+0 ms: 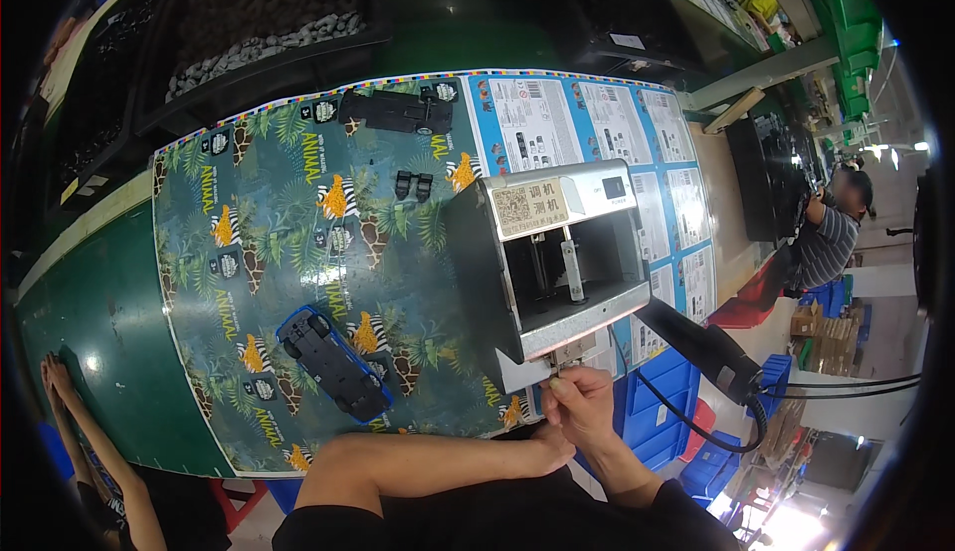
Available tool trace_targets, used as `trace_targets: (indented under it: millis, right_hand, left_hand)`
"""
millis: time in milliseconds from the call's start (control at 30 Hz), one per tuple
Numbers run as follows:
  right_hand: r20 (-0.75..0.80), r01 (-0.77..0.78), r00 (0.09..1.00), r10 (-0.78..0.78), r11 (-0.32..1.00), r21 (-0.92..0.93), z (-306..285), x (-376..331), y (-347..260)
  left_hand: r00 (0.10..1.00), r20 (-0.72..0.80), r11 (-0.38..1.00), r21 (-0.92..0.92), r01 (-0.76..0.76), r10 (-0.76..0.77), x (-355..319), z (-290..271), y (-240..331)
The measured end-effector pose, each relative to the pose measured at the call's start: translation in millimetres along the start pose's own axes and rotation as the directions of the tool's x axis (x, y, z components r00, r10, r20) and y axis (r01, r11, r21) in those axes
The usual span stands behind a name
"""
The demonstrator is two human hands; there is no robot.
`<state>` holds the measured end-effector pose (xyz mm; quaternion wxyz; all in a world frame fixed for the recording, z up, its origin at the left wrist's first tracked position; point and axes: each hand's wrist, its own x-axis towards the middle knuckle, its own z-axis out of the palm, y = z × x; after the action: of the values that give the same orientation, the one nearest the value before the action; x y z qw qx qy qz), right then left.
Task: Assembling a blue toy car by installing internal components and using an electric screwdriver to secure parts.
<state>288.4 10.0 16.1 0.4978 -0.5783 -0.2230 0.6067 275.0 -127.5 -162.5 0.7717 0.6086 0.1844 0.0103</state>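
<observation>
A grey metal bench machine [552,327] with an open front window stands on the printed sheet [298,223]. At the metal fitting [567,355] under its front edge, my right hand [582,407] is closed in a pinch; what the fingers hold is too small to make out. My left hand [550,444] lies low beside my right wrist, its fingers hidden. Left of the machine a blue toy car [335,367] rests with its black underside up. Farther back are a black toy car chassis [393,111] and a pair of small black parts [413,186].
Large black bins [269,64] of small parts line the far side. Right of the machine sits a black cylindrical device [706,352] with cables, above blue crates [657,402]. Another person's hands [58,377] rest at the left table edge; a person in stripes [828,243] is at the right.
</observation>
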Motion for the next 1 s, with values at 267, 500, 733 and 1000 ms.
trace_targets:
  millis: [267, 500, 733, 1000]
  right_hand:
    - [0.006, -0.018, 1.0, 0.018, 0.995, -0.095, 3, -4, -5]
    - [0.15, 0.025, 0.988, 0.019, 0.958, -0.287, -21, -28, -10]
    - [0.258, 0.217, 0.958, -0.125, 0.905, -0.365, -23, -13, -17]
    - [0.287, 0.255, 0.948, -0.138, 0.869, -0.424, -25, -12, -17]
  left_hand:
    - [0.972, -0.236, 0.839, -0.526, -0.137, 0.01, -34, -32, 52]
    - [0.978, -0.206, 0.826, -0.557, -0.087, -0.036, -28, -16, 62]
    - [0.976, -0.192, 0.799, -0.6, -0.035, -0.102, -40, -16, 61]
    - [0.974, -0.188, 0.778, -0.628, -0.02, -0.127, -42, -18, 67]
